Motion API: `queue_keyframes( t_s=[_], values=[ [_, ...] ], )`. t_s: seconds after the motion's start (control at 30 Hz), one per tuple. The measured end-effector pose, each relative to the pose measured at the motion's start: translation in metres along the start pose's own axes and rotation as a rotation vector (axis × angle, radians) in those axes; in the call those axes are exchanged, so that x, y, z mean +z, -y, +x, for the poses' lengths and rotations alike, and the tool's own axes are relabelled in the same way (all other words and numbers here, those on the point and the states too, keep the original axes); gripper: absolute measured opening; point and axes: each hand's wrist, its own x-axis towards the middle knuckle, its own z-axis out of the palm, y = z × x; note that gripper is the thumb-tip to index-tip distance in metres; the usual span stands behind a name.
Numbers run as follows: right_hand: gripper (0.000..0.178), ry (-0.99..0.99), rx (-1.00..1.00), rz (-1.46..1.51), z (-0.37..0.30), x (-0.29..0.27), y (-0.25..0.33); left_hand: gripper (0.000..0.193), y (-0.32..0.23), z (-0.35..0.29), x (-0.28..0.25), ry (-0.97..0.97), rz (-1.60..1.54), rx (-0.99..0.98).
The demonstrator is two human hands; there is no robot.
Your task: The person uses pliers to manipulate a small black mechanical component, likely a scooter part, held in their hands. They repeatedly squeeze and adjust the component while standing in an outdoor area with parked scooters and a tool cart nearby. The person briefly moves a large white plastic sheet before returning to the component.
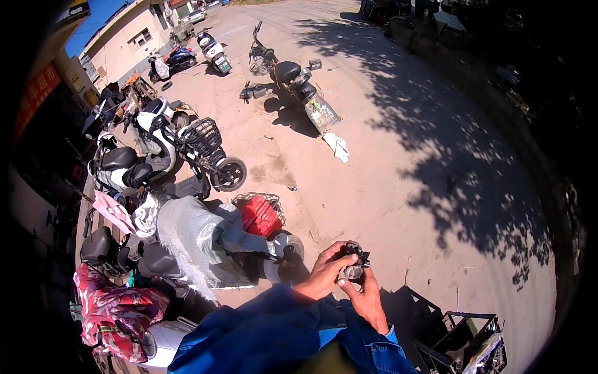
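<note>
Both my hands are closed around a small black and silver metal part (353, 272), held low in front of my body. It has a round silver end, and dark pieces jut from its upper side. My left hand (322, 274) grips it from the left, with the thumb laid across the top. From below and to the right, my right hand (366, 300) supports it, thumb near the round end. Fingers cover some of the part, so I cannot tell its exact kind.
To my left stands a scooter under a grey cover (193, 230), with a red bundle (260, 215) in its basket. A white scooter (163, 146) is beyond it. An electric bike (289, 73) stands ahead near a white cloth (337, 147). A black metal frame (461, 340) lies at lower right.
</note>
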Motion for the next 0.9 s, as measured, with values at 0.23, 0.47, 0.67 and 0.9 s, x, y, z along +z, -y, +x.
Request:
queue_keyframes(
  t_s=[0.23, 0.47, 0.67, 0.9],
  values=[
    [0.040, -0.323, 0.090, 0.053, 0.004, -0.052, -0.008, 0.035, 0.027, 0.063, 0.053, 0.215, 0.380, -0.060],
    [0.034, -0.410, 0.043, 0.337, 0.065, -0.099, 0.008, 0.040, 0.006, 0.144, 0.092, 0.379, 0.542, 0.037],
    [0.040, -0.282, -0.034, 0.631, 0.151, -0.121, 0.039, 0.038, -0.054, 0.209, 0.115, 0.341, 0.518, 0.065],
    [0.041, -0.435, -0.012, 0.546, 0.192, -0.144, 0.043, 0.040, -0.070, 0.276, 0.144, 0.454, 0.567, 0.004]
  ],
)
